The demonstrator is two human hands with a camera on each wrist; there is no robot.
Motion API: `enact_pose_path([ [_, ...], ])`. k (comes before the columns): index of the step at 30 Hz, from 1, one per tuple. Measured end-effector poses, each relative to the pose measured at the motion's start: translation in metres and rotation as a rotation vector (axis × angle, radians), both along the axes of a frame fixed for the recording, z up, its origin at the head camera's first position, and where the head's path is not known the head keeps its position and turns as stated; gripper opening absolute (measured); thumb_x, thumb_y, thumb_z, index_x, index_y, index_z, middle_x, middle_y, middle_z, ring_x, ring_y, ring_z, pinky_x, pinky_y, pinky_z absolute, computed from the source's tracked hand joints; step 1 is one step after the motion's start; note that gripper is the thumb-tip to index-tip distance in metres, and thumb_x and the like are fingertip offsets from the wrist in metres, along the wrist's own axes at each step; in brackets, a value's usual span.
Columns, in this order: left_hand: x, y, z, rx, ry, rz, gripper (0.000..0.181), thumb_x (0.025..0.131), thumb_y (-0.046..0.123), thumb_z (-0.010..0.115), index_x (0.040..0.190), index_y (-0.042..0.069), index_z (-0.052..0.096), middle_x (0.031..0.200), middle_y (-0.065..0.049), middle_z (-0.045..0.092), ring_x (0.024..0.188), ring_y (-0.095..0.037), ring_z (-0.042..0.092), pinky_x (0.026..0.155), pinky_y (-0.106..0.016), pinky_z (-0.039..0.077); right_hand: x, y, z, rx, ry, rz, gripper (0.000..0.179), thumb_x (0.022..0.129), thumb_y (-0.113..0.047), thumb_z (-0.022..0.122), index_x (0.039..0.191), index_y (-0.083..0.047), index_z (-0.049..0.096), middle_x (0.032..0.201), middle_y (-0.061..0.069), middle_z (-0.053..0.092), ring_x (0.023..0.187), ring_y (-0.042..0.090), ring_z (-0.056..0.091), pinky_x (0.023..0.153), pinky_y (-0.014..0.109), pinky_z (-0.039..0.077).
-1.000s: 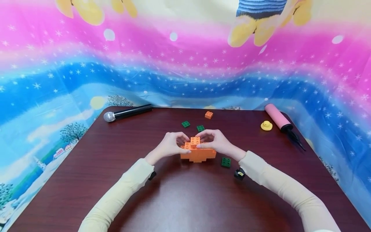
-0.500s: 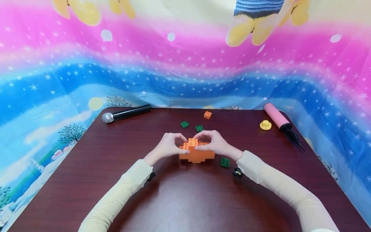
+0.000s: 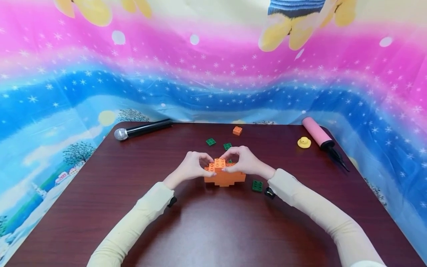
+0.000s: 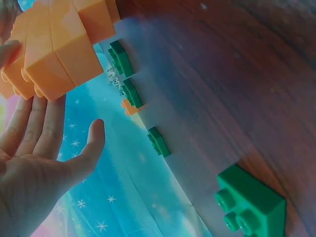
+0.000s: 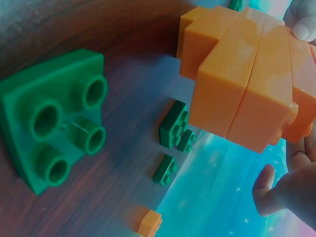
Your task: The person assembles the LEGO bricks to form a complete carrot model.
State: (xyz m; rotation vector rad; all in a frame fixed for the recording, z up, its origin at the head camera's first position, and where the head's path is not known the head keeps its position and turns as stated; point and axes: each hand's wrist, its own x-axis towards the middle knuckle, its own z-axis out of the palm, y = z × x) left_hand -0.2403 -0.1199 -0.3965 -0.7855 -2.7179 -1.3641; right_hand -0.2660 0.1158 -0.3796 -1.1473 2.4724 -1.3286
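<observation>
A build of stacked orange toy bricks (image 3: 224,180) stands in front of me, narrower at its base, with a 2x2 orange brick (image 3: 219,163) on top in the middle. My left hand (image 3: 191,165) holds the build from the left, thumb on the near side and fingers behind. From the right, my right hand (image 3: 246,162) pinches around the top brick, its thumb by that brick's lower right edge. The build's underside and stepped end fill much of the left wrist view (image 4: 59,49) and the right wrist view. Most of the fingertips at the back are hidden.
A green brick (image 3: 257,185) lies right of the build. Behind it are two small green bricks (image 3: 211,142) and a loose orange brick (image 3: 237,130). A microphone (image 3: 143,129) lies back left; a yellow rubber duck (image 3: 304,142) and pink hand pump (image 3: 318,132) are back right.
The whole scene shifts slightly left in the head view. Both hands keep their hold on the orange build, and the loose bricks stay put on the table.
</observation>
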Motion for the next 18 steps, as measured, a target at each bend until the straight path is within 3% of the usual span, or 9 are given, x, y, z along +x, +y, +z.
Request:
enact_pose_path([
  [13, -0.001, 0.003, 0.002, -0.031, -0.02, 0.004, 0.033, 0.068, 0.026, 0.086, 0.091, 0.008, 0.071, 0.085, -0.003, 0.072, 0.075, -0.011, 0.068, 0.073, -0.027, 0.056, -0.001, -0.004, 0.012, 0.107, 0.035, 0.035, 0.022, 0.072, -0.014, 0.081, 0.091, -0.008, 0.072, 0.09, 0.002, 0.07, 0.082, 0.026, 0.062, 0.074, 0.042, 0.054],
  [18, -0.002, 0.003, 0.003, -0.033, -0.023, 0.009, 0.033, 0.068, 0.027, 0.086, 0.091, 0.007, 0.071, 0.084, -0.003, 0.072, 0.074, -0.011, 0.068, 0.072, -0.028, 0.056, -0.004, -0.004, 0.013, 0.121, 0.049, 0.048, 0.022, 0.072, -0.014, 0.082, 0.091, -0.007, 0.073, 0.088, 0.003, 0.07, 0.078, 0.019, 0.061, 0.073, 0.044, 0.054],
])
